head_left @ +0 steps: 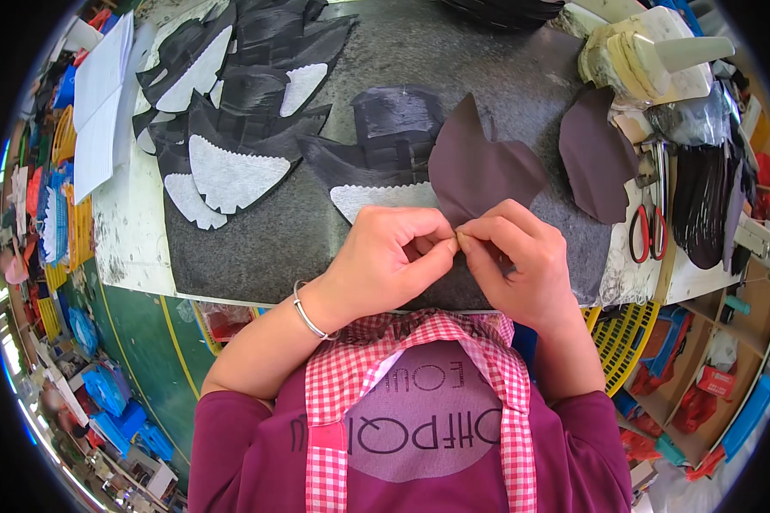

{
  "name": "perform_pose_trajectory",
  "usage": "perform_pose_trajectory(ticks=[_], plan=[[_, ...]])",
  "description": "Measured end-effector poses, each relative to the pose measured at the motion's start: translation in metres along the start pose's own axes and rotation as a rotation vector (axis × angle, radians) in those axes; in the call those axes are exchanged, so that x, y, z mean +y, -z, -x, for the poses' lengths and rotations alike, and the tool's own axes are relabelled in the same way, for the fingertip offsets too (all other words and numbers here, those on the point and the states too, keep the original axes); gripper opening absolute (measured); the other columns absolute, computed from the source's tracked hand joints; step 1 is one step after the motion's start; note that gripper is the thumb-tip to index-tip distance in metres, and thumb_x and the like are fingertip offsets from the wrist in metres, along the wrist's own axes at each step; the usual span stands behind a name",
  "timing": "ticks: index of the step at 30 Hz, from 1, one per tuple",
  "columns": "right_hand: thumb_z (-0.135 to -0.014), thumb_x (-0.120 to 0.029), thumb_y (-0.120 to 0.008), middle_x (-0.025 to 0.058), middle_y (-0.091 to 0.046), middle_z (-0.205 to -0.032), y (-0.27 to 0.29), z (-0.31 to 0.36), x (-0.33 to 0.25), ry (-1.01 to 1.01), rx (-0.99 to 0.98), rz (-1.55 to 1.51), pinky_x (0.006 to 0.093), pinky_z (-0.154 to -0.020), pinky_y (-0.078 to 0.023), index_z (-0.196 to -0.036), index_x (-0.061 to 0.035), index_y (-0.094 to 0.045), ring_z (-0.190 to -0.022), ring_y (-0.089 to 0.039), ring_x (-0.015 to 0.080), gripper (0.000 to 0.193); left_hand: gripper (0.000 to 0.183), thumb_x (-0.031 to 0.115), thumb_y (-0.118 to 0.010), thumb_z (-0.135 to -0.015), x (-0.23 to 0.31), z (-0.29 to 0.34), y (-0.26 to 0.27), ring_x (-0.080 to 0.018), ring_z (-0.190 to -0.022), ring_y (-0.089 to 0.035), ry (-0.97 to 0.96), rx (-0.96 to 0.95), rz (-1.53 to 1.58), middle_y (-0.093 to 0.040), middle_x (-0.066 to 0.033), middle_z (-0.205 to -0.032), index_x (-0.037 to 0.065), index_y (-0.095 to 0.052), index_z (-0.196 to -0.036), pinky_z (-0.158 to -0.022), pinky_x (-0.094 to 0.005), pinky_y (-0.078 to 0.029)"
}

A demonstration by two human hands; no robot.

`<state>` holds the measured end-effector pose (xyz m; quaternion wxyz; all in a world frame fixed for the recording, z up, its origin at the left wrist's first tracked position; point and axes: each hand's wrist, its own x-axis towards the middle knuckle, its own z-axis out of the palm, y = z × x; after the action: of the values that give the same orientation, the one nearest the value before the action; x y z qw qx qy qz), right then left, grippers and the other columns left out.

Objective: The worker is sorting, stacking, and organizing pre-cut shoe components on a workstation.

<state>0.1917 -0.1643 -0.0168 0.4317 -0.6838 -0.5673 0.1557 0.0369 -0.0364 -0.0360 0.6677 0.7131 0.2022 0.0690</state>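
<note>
My left hand (393,256) and my right hand (519,261) meet over the near part of the dark work mat, thumbs and forefingers pinched together. Their fingertips touch at the lower tip of a dark brown leather-like piece (488,167), whose lower edge is partly hidden by the right fingers. To its left, partly under it, lies a black cut piece (385,158) with a white zigzag-edged patch (376,198) just beyond my left knuckles. Another brown piece (595,158) lies flat farther right.
Several overlapping black pieces with white patches (239,171) cover the mat's left side. At right are red-and-black-handled scissors (650,231), a glue-stained container (633,64) and a stack of dark strips (700,205). White paper sheets (103,103) stand at the left edge.
</note>
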Motion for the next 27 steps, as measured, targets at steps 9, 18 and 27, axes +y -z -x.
perform_pose_trajectory(ticks=[9, 18, 27], plan=[[-0.089, -0.005, -0.074, 0.0026, -0.067, -0.088, -0.009, -0.002, -0.012, -0.575, -0.003, -0.735, 0.0214, -0.058, -0.05, -0.1, 0.0013, -0.07, -0.073, -0.064, 0.0061, 0.013, 0.008, 0.006, -0.066, -0.085, 0.001, 0.0, 0.004, -0.0076, -0.065, -0.06, -0.184, 0.098, 0.014, -0.064, -0.0045, -0.074, -0.001, -0.065, -0.08, -0.057, -0.0226, -0.046], [-0.098, -0.004, -0.063, 0.0038, -0.068, -0.084, -0.033, -0.006, -0.014, -0.41, 0.242, -0.683, 0.02, -0.055, -0.053, -0.1, 0.001, -0.061, -0.068, -0.062, 0.0048, 0.007, 0.074, 0.038, -0.066, -0.095, 0.009, 0.006, 0.008, -0.0221, -0.129, -0.054, -0.083, 0.162, 0.508, -0.054, -0.0171, -0.141, -0.002, -0.035, -0.149, -0.101, -0.035, -0.047], [-0.094, -0.001, -0.067, 0.0064, -0.069, -0.08, -0.042, -0.004, -0.008, -0.398, 0.411, -0.469, 0.0215, -0.057, -0.054, -0.096, 0.002, -0.063, -0.065, -0.066, 0.0074, 0.005, 0.039, 0.025, -0.046, -0.108, 0.004, -0.001, 0.026, -0.0082, -0.098, -0.062, -0.063, 0.337, 0.364, -0.071, -0.0054, -0.107, -0.002, -0.064, -0.128, -0.088, -0.0262, -0.05]])
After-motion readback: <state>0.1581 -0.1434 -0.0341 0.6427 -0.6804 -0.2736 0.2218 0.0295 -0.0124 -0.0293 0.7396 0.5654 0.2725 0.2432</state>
